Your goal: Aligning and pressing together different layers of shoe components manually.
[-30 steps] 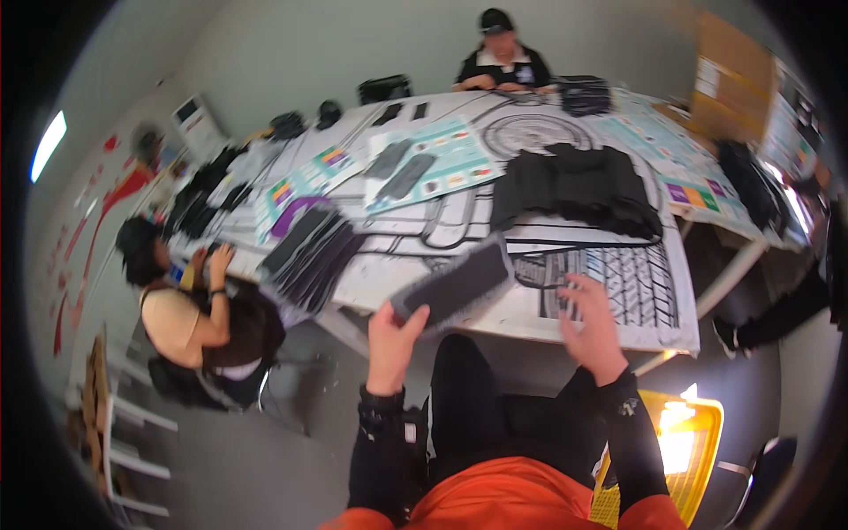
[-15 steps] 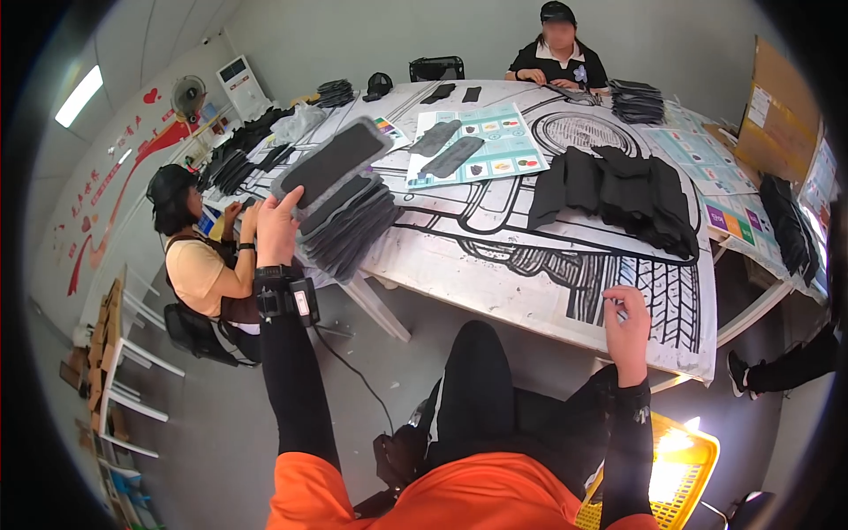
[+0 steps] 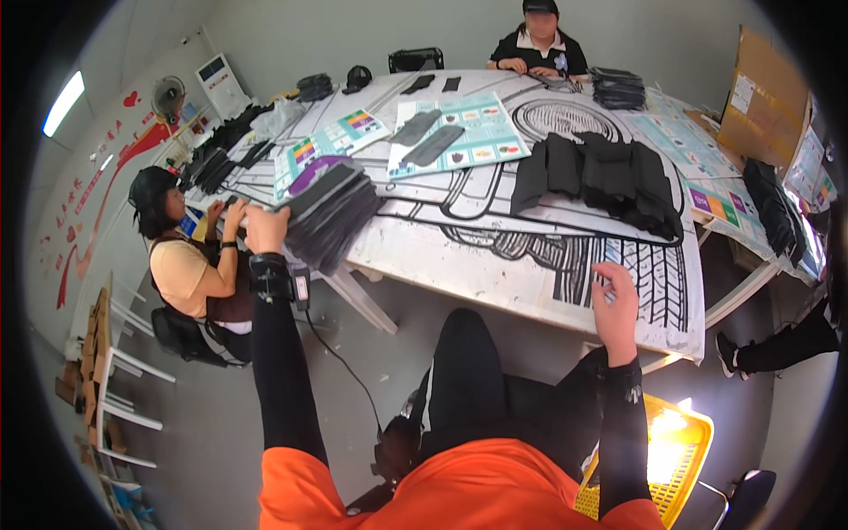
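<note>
My left hand is pinched on the left edge of a flat dark pad with a grey border. The pad lies at the top of a thick stack of similar dark pads at the table's left front corner. Over the front edge of the table, my right hand hovers with loosely curled fingers, thumb and forefinger apart, and nothing in it. Beyond it lies a row of black folded cloth pieces. Two grey pads rest on a printed sheet mid-table.
The table has a black line-drawing cover. A person sits at the left, another at the far side. A yellow basket stands at my lower right. More dark stacks and a cardboard box are farther off.
My left hand has lowered the raised pad onto the stack and moved slightly left. The right hand stays near the table edge, its fingers a little more spread. The view has shifted slightly.
</note>
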A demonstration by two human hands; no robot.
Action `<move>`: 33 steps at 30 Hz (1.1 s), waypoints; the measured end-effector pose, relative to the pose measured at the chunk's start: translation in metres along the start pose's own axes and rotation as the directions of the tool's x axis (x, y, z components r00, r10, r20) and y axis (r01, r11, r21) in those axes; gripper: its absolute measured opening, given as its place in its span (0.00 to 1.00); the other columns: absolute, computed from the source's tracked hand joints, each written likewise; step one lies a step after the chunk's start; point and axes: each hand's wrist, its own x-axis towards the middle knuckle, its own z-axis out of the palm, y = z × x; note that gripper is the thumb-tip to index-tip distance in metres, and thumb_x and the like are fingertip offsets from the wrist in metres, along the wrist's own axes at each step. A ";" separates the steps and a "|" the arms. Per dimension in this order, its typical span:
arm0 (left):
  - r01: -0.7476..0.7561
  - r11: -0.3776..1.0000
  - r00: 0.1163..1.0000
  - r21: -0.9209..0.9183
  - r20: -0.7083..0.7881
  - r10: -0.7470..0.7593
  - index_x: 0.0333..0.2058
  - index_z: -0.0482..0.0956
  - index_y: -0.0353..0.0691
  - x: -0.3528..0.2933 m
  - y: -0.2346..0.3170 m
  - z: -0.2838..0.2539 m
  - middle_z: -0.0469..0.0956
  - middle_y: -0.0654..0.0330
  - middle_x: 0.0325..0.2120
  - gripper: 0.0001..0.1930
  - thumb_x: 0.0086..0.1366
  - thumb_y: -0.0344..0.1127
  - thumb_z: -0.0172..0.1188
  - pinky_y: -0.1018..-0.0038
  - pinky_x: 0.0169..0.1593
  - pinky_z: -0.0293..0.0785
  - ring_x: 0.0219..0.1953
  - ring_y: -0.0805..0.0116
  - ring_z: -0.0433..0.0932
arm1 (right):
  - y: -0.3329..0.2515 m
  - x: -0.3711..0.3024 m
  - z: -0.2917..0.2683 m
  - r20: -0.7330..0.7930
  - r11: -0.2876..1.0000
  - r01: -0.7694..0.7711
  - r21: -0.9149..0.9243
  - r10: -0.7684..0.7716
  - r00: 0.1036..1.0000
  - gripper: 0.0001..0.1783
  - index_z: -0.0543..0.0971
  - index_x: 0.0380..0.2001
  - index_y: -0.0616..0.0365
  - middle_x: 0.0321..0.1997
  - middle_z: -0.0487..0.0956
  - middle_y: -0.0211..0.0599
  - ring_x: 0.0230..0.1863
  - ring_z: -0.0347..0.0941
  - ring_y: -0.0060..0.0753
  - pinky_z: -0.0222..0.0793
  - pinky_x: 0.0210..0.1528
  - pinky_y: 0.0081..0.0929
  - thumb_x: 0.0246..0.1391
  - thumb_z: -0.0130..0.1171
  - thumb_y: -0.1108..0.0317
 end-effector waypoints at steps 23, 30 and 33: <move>-0.161 0.355 0.618 -0.921 0.186 0.764 0.50 0.81 0.41 -0.247 0.210 0.069 0.76 0.65 0.30 0.16 0.68 0.40 0.68 0.74 0.32 0.70 0.27 0.74 0.71 | -0.109 0.071 -0.057 0.201 0.738 -0.356 0.573 0.294 0.934 0.41 0.74 0.36 0.56 0.25 0.73 0.29 0.25 0.69 0.19 0.60 0.27 0.18 0.75 0.29 0.29; 0.116 0.389 0.561 -0.914 0.383 0.734 0.43 0.85 0.39 -0.277 0.207 0.077 0.81 0.69 0.26 0.10 0.75 0.39 0.62 0.79 0.34 0.70 0.30 0.81 0.74 | 0.049 0.031 -0.077 -0.013 0.983 -0.184 -0.030 0.183 0.983 0.34 0.71 0.20 0.54 0.14 0.67 0.27 0.15 0.62 0.21 0.56 0.20 0.29 0.78 0.39 0.44; 0.155 0.278 0.678 -0.948 0.307 0.668 0.42 0.85 0.37 -0.264 0.179 0.100 0.82 0.68 0.29 0.11 0.75 0.39 0.61 0.76 0.40 0.75 0.32 0.80 0.77 | 0.021 0.010 -0.034 0.070 0.905 -0.342 -0.254 0.370 0.927 0.14 0.85 0.34 0.58 0.28 0.83 0.47 0.31 0.80 0.50 0.71 0.35 0.45 0.68 0.57 0.60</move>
